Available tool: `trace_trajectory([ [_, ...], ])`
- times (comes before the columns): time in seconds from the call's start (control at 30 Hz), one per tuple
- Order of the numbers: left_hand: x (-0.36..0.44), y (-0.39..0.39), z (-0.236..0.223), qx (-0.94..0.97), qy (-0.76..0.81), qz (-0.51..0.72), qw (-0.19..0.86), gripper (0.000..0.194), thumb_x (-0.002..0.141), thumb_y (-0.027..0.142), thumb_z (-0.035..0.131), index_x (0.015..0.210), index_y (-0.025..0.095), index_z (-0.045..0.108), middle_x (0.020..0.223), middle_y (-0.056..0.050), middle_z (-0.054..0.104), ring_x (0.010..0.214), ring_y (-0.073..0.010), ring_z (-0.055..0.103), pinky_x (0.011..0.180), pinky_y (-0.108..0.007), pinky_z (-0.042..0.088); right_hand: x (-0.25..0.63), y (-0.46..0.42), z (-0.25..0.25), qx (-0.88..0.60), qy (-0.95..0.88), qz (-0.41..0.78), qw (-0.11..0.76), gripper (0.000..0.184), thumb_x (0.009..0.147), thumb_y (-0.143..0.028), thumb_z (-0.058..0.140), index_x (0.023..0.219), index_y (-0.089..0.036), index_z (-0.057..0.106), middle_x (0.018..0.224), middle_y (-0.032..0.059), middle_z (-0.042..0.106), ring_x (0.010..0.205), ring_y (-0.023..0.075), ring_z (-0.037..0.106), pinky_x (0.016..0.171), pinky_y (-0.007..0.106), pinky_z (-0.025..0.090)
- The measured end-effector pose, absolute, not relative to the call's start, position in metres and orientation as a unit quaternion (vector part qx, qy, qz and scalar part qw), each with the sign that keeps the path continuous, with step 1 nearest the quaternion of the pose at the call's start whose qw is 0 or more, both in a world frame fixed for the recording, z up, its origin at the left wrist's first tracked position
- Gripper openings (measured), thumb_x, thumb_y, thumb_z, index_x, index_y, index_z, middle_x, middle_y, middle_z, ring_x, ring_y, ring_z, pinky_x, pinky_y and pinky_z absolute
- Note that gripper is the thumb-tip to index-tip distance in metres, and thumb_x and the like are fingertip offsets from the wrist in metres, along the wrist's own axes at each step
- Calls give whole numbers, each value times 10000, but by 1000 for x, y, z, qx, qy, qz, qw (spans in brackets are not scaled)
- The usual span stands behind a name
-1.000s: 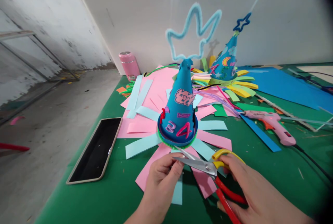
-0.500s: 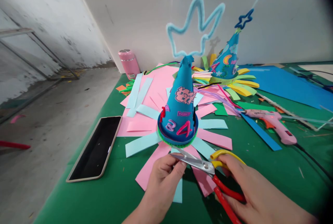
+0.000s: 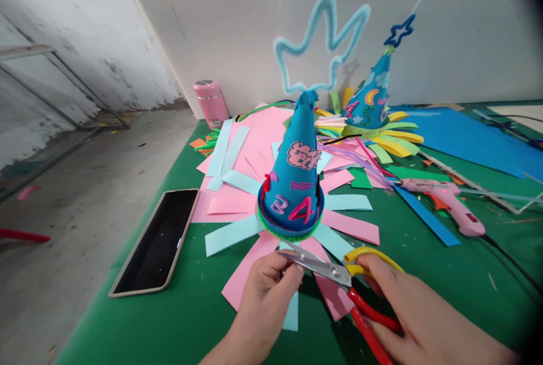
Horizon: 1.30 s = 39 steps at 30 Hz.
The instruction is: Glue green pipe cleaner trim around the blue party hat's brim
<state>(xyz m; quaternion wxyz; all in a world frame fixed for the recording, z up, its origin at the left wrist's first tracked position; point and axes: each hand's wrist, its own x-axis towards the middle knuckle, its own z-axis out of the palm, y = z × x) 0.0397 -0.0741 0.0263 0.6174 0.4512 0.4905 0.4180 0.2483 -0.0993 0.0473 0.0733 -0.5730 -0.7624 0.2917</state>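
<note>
My right hand (image 3: 396, 303) grips scissors (image 3: 324, 266) with one yellow and one red handle; the blades are parted and point left. My left hand (image 3: 269, 297) is closed in a pinch at the blade tips, and what its fingers hold is hidden. Just beyond both hands stands a blue cone hat (image 3: 297, 184) with glued-on shapes, a green fuzzy rim and a light-blue pipe-cleaner outline (image 3: 331, 42) on top. Pink strips (image 3: 352, 226) and pale-blue paper strips (image 3: 233, 235) fan out from its base.
A phone (image 3: 156, 243) lies at the left. Behind it stands a pink bottle (image 3: 211, 104). A second decorated cone hat (image 3: 371, 96) is at the back right, near blue sheets (image 3: 470, 133). A pink glue gun (image 3: 449, 201) with a black cord rests on the green tabletop (image 3: 178, 331).
Almost nothing differs. The tall hat and its pipe-cleaner outline appear shifted very slightly right; both hands and the scissors keep nearly the same pose.
</note>
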Motion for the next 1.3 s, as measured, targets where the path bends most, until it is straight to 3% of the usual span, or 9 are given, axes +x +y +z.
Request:
trace_trajectory([
  [0.43,41,-75,30,459,504,411,605,185,758,285,567,658,155,653,597,7,492,569,-104,363,511,-213,286,251,-101,49,-578,-756,294,90,302,746,-238,502,1047,-227,522,784,47,643,691,195,620,635,292,486],
  [0.63,39,-76,25,391,481,447,645,283,797,407,546,683,153,597,474,76,264,467,-72,196,448,-215,153,253,-100,52,-578,-760,281,95,305,778,-246,473,1082,-222,483,842,59,647,721,192,628,614,280,490],
  [0.73,37,-75,24,365,461,463,663,296,808,418,538,688,151,583,466,85,233,465,-71,183,454,-221,142,256,-101,50,-584,-765,256,95,351,781,-240,465,1128,-209,428,889,70,643,746,195,631,628,292,497],
  [0.97,39,-75,31,348,472,488,647,273,762,410,609,686,150,570,496,80,295,482,-60,226,470,-203,180,262,-101,40,-569,-803,161,74,423,792,-251,435,1181,-172,289,1038,125,613,888,231,625,698,362,521],
  [1.3,42,-73,32,312,476,468,676,277,629,345,749,725,153,574,575,44,465,534,-61,369,516,-179,266,255,-100,36,-519,-844,-14,137,411,743,-274,474,1119,-139,381,920,123,639,787,226,638,628,349,543],
])
